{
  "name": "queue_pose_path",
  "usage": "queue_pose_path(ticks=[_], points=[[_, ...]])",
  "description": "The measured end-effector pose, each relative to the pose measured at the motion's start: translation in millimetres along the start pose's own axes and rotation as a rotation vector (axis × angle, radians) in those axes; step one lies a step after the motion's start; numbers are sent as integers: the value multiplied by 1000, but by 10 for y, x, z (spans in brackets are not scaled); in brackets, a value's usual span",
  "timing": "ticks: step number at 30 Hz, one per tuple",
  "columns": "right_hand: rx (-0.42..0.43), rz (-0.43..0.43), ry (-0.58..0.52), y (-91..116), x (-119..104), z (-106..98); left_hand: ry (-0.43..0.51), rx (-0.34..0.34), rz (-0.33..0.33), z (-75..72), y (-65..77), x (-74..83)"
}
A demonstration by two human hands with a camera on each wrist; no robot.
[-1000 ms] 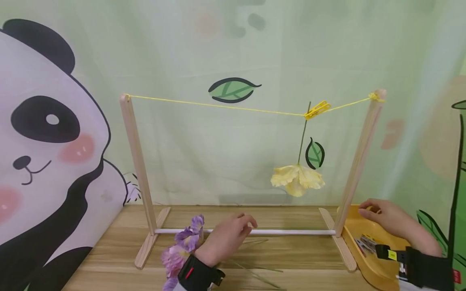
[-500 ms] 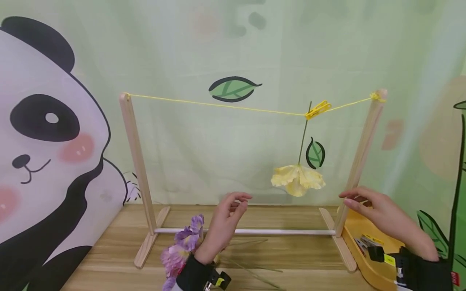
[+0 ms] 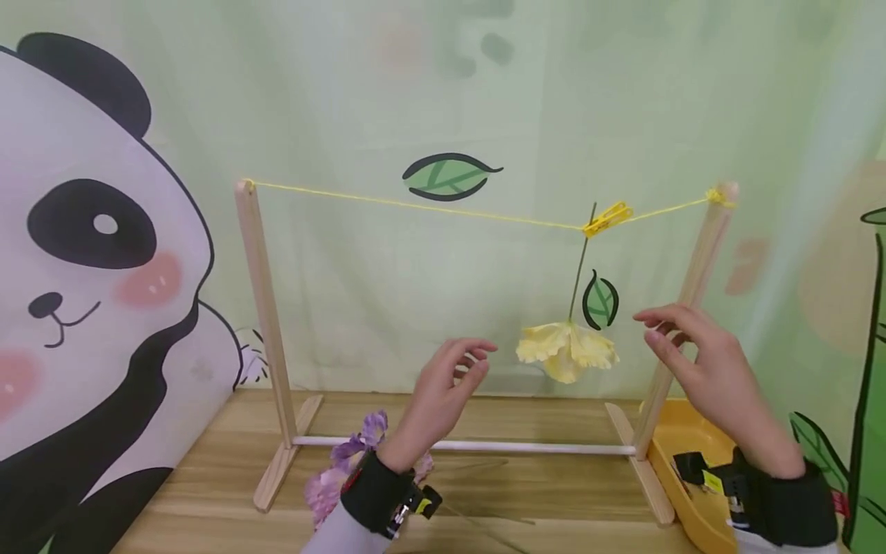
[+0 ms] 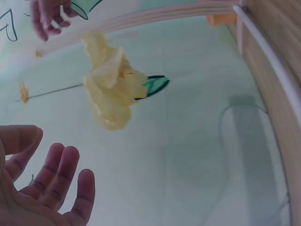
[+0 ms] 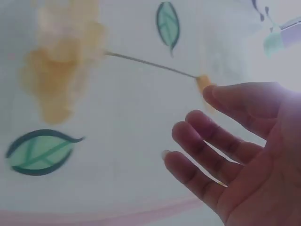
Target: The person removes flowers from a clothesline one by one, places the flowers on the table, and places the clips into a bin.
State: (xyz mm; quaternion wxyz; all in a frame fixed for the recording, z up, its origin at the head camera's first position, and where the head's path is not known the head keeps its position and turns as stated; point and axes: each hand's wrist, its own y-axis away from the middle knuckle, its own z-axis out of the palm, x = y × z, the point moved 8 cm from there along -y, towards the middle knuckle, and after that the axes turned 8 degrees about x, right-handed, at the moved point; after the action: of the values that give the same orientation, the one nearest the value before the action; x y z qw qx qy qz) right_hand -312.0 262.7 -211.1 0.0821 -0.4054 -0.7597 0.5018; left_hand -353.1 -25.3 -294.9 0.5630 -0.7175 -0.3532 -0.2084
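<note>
A yellow artificial flower (image 3: 567,348) hangs upside down from a yellow string (image 3: 415,204), its stem clipped there by a yellow clothespin (image 3: 607,219). To the flower's left my left hand (image 3: 446,385) is raised in the air, fingers loosely bent and holding nothing. My right hand (image 3: 702,362) hovers on the other side, in front of the right post, also with relaxed fingers and nothing held. Both wrist views show bare palms, with the flower (image 4: 110,82) beyond the left fingers. Purple and pink flowers (image 3: 328,488) lie on the table, partly covered by my left forearm.
The string spans two wooden posts (image 3: 266,308) joined low down by a white rod (image 3: 533,447). A yellow tray (image 3: 692,508) with small clips stands at the right, partly behind my right wrist. Thin green stems lie on the wooden table (image 3: 567,492). A panda-print curtain hangs behind.
Both hands have risen. The right has come up and left from over the tray; the left has lifted from near the white rod. The hanging flower stays in place as the view shifts slightly.
</note>
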Motion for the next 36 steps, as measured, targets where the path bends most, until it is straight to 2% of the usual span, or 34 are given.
queue_pose_path(ticks=[5,11,15,18,22,28,31,36], points=[[10,-37,1,-377,-142,-160,12,-12,6,174,-285,183],[61,-114,91,-744,-321,-293,24,-17,1,351,-545,376],[58,-146,143,-954,-371,-313,22,-33,2,446,-684,441],[13,-144,176,-1068,-345,-279,43,-48,-8,513,-753,442],[-103,-127,200,-1185,-290,-175,77,-47,-19,599,-825,434],[-259,-124,223,-1327,-233,-13,60,-75,-61,761,-917,431],[-301,-138,229,-1374,-220,51,42,-98,-71,831,-959,435],[-318,-172,247,-1432,-223,127,29,-148,-85,942,-974,424]])
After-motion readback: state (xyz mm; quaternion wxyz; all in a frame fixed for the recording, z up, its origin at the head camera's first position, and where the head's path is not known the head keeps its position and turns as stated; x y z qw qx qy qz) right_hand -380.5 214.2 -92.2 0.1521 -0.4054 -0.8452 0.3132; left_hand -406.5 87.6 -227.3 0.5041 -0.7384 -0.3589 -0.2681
